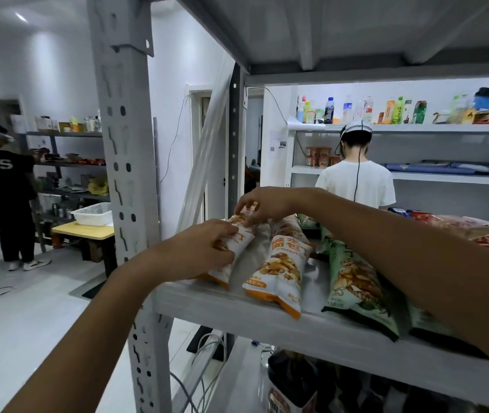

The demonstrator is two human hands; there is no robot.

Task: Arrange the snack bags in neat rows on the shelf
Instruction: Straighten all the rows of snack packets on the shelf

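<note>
Head view: the shelf runs from the centre towards four o'clock, with snack bags lying flat on it side by side. The left hand reaches in from seven o'clock, its fingers curled over the near half of the end bag (orange and white, at the shelf's left end). The right hand crosses in from three o'clock and pinches that bag's far end with its fingertips. At three o'clock of it lies a second orange bag, close beside it, its near end over the front edge. Further right lies a green bag, partly under the right forearm. Behind, a person in white stands at one o'clock, and a person in black at nine o'clock.
</note>
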